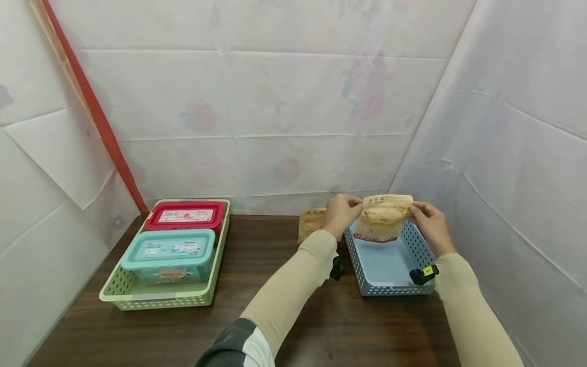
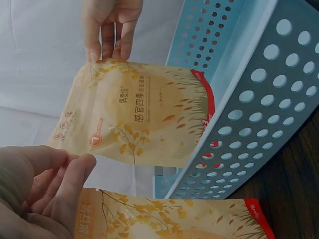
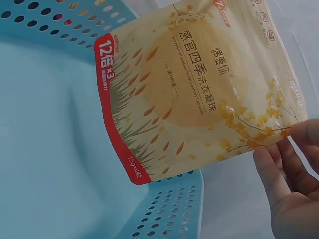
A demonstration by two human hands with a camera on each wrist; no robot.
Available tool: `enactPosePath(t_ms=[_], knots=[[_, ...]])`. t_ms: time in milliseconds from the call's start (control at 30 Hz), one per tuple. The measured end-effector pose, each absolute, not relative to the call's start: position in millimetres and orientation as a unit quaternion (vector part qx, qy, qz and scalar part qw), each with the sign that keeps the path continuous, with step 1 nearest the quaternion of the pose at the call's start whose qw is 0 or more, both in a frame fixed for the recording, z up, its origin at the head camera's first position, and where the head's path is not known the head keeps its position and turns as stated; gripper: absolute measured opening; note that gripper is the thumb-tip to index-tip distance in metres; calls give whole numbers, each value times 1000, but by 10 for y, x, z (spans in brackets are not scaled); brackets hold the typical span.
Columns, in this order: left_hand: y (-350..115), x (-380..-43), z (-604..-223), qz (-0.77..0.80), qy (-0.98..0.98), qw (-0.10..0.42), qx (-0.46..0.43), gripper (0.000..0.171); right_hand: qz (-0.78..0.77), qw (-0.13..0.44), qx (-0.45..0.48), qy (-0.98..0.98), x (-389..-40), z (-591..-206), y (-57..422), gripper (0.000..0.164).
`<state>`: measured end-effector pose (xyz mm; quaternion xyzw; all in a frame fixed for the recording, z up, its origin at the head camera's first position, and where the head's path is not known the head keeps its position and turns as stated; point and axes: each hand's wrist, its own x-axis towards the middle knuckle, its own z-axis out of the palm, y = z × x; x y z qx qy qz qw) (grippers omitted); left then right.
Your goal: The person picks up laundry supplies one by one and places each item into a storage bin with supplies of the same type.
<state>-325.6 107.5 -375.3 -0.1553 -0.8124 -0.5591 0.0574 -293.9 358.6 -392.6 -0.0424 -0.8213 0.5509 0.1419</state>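
Note:
A yellow pouch of laundry capsules (image 1: 384, 218) with a red lower edge hangs above the blue perforated basket (image 1: 390, 262). My left hand (image 1: 341, 214) pinches one upper side of it between thumb and fingers. On the opposite side, my right hand (image 1: 431, 227) pinches the pouch edge, as the right wrist view also shows with the thumb and fingertips (image 3: 296, 132) there. Printed text and yellow leaves cover the pouch front (image 2: 139, 107). A second similar pouch (image 1: 312, 223) is beside the blue basket on its left, partly hidden behind my left hand.
On the left of the dark wooden table (image 1: 266, 265) stands a green basket (image 1: 124, 285). It holds a teal lidded box (image 1: 169, 255) and a red lidded box (image 1: 185, 215). White sheeting (image 1: 275, 122) hangs behind the table and along both sides.

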Motion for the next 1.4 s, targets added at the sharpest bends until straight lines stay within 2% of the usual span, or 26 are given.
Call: enactPosePath(t_ms=[367,800,1033,1400], knots=[[1090,-3285,-3809,-560,-814,58,-144,14,552,147,-56,-819,-2977,-3987,3556,56],[1122,-3286,-3859,-520,-839,51,-151,24,549,129,-73,-823,-3021,-4077,3550,57],[1104,-3297,-3940,-484,-852,20,-197,32,555,87,-66,-825,-3062,-4152,3572,60],[1092,-3298,-3942,-490,-844,-24,-215,41,563,81,-69,-820,-3075,-4148,3568,59]])
